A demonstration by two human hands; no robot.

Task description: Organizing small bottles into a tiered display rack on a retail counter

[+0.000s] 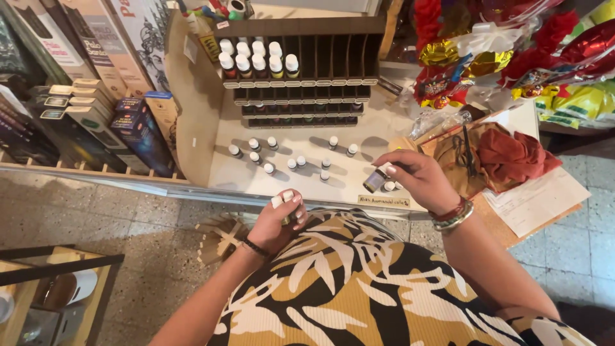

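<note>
My left hand (pixel 277 224) is closed around a couple of small white-capped bottles (pixel 282 199), held near my waist just below the counter edge. Over the counter's front right, my right hand (pixel 416 176) pinches a small dark bottle (pixel 375 180) with a white cap, tilted on its side. Another small bottle (pixel 388 186) stands right under that hand. Several more white-capped little bottles (pixel 291 163) are scattered upright on the pale counter top (pixel 301 138). Behind them a dark wooden slotted rack (pixel 320 57) holds rows of similar bottles (pixel 256 61) on its left side.
Boxes of incense (pixel 96 109) line a shelf at the left. A rust-red cloth (pixel 512 157), scissors and papers (pixel 538 198) lie at the right, with foil-wrapped gift packs (pixel 487 51) behind. A small wooden piece (pixel 221 237) sits on the tiled floor.
</note>
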